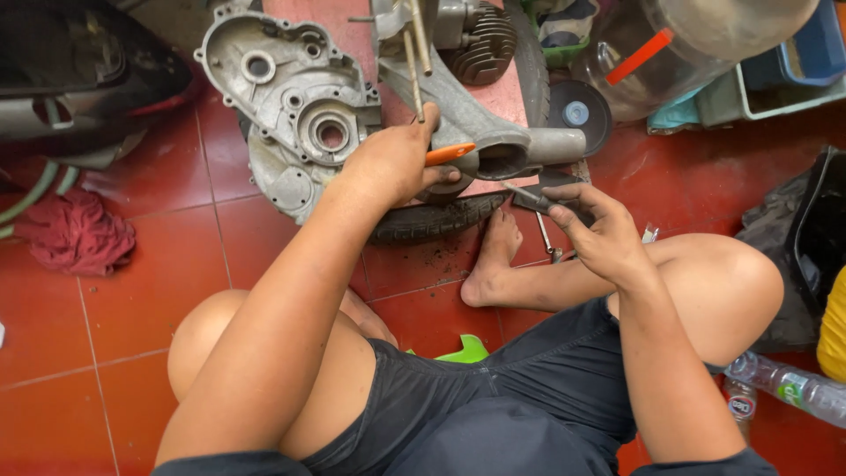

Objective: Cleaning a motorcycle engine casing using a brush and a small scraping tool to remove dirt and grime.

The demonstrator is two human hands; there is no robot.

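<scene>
My left hand grips a tool with an orange handle and holds it against the grey metal engine casing. My right hand holds a thin dark metal tool whose tip points at the round opening of the casing's arm. The engine rests on a small black tyre on the red tiled floor. Long threaded studs stick out of the casing above my left hand. My bare foot lies just below the tyre.
A red rag lies at the left beside a dark scooter body panel. A black disc and a large clear jug stand at the upper right. A plastic bottle lies at the lower right near a black bag.
</scene>
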